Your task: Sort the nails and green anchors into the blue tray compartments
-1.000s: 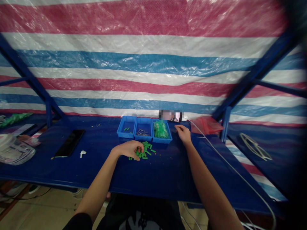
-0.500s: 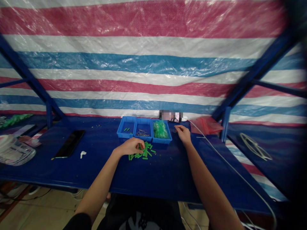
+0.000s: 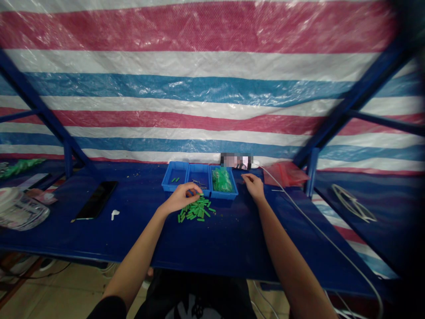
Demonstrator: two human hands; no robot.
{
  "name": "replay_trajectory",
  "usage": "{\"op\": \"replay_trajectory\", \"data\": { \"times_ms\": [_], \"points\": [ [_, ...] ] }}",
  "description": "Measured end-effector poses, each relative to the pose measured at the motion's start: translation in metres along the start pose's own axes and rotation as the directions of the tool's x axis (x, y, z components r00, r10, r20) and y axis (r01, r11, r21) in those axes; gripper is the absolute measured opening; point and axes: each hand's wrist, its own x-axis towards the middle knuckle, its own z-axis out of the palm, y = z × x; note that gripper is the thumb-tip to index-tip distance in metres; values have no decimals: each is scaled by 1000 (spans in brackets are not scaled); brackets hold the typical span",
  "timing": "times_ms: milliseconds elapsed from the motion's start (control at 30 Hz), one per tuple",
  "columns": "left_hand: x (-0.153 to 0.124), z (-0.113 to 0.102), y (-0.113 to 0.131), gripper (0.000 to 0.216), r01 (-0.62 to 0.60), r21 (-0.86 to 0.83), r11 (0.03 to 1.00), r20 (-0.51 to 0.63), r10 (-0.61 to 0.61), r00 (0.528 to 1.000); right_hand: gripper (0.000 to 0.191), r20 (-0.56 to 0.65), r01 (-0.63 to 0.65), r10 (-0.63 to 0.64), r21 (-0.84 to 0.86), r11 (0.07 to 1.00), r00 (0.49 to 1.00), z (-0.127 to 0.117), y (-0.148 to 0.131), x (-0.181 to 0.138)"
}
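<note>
L hand: you're curling it over green wall plugs by blue tray, grip unclear | R hand: you're resting it half-open, empty

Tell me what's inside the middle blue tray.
The middle blue tray holds thin metal pieces; the left hand covers its front corner, so whatever lies there cannot be seen.

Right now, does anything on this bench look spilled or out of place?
Yes: loose green plastic plugs lie heaped on the blue tabletop, outside the blue trays, just below the left hand. A small white piece also lies apart on the tabletop.
</note>
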Motion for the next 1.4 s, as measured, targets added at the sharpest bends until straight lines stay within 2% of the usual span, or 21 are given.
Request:
{"op": "replay_trajectory", "data": {
  "times_ms": [200,433,633,967,1100,1233,1400],
  "points": [
    [4,1,-5,16,-14,-151,988,-166,-12,986,40,2,11,-11,10,1000,1000,1,4,2],
    [5,-1,1,18,-62,-129,990,-314,19,949,37,6,-5,5,28,1000,1000,3,7,3],
    [6,1,2,17,-84,-118,989,-366,35,930,38,9,2,-2,20,1000,1000,2,7,3],
    [6,1,4,14,-78,-72,994,-367,46,929,40,7,-17,17,-2,1000,1000,0,2,1],
    [6,-4,-1,15,-59,5,998,-379,57,924,40,11,-18,18,-1,1000,1000,1,4,1],
    [4,-16,-9,13,6,184,983,-444,78,893,41,7,-11,11,-1,1000,1000,2,6,2],
    [-1,-33,-18,10,189,462,866,-520,91,849,41,8,-9,9,3,1000,1000,2,5,3]
  ]
}}
